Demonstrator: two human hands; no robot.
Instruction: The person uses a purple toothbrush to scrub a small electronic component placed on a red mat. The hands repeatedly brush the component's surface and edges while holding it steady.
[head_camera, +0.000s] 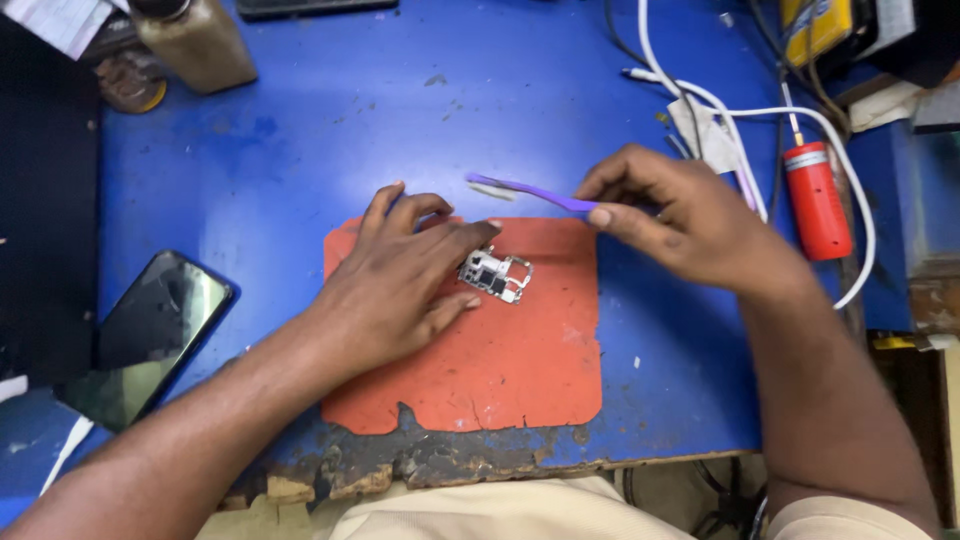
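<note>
At the near edge, the blue surface (300, 150) is chipped and worn, and an orange mat (500, 360) lies on it right in front of the person. On the mat's upper part sits a small metal board (495, 274), a silvery frame with dark chips. The left hand (395, 285) lies flat over the mat, its fingertips pressing the board's left side and pinning it down rather than closing around it. Just beyond, the right hand (680, 225) pinches the handle of a purple brush (525, 190) between thumb and fingers; the brush points left, its pale bristle end hanging just above the mat's far edge, near the board but not touching it.

By the look of it, this is the cleaning step: board held steady, brush poised. The next move would call for bringing the bristles down onto the board with light strokes while the left fingertips stay clear of the brush path and keep the part from sliding.

To the left lies a dark phone (150, 335), screen up. Farther off on the right stand a red tool (817, 200) and white cables (800, 115); at the far left corner, a brown bottle (195, 40).
</note>
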